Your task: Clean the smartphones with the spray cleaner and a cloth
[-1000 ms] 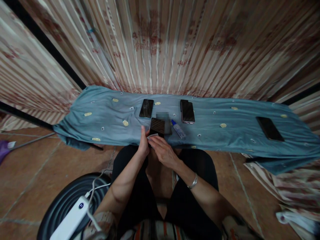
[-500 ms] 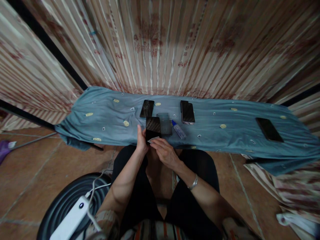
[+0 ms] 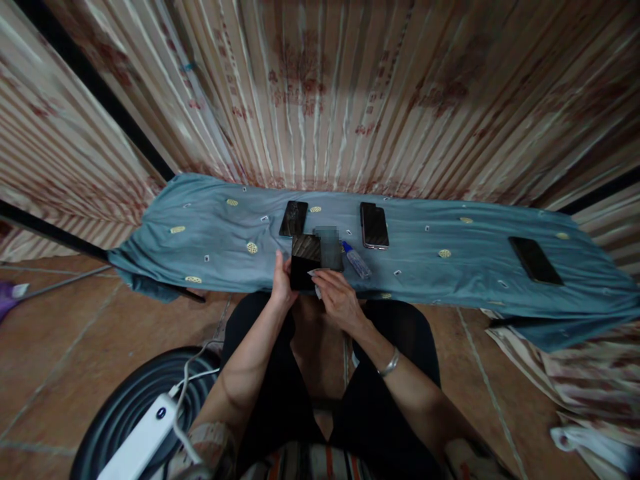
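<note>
My left hand grips a black phone by its left edge, holding it just over the near edge of the blue-cloth table. My right hand pinches a small white wipe against the lower right part of the phone's screen. A blurred dark flat item lies just right of the held phone. A small bottle with a blue cap lies on the cloth beside it.
More dark phones lie on the cloth: one behind the held phone, one at centre right, one far right. A striped curtain hangs behind. A white power strip on a black round stool sits at lower left.
My right hand with the white wipe has slid rightward across the phone's lower edge. The left hand has shifted the phone slightly left and nearer to me.
</note>
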`<state>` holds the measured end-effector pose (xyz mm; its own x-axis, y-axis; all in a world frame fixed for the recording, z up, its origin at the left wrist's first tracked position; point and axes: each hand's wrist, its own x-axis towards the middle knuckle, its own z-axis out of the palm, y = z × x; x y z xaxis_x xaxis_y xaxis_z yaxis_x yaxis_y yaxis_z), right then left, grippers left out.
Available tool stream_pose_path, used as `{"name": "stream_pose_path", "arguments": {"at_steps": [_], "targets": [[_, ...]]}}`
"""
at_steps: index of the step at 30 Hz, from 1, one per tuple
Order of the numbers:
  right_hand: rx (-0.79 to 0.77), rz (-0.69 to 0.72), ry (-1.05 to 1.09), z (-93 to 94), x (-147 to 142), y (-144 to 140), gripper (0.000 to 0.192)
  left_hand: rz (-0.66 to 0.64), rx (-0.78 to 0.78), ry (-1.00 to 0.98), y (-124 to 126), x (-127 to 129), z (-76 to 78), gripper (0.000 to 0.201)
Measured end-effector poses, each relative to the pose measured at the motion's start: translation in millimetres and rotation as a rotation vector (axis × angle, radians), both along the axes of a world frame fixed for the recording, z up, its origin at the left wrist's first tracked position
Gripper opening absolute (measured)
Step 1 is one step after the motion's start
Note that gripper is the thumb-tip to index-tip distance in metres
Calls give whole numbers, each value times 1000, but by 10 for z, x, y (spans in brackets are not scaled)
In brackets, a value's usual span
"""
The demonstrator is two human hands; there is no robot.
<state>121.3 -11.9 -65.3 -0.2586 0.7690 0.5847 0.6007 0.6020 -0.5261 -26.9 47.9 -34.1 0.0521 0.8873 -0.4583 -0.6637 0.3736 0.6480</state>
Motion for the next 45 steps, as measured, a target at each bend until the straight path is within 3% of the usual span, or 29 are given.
{"name": "stream_pose_path", "arguments": {"at_steps": [22,33,45], "targets": [[-76,-208,34,-183,150,252,48,-166,12,-58,-124,-25,86,65],[-134,-319,54,-97,235,330,48,-206,-59,-71,-159,16,112,58],[-82,-360,-164,-67,248,350,50,-310,-91,-11,-219,71,203,59]]}}
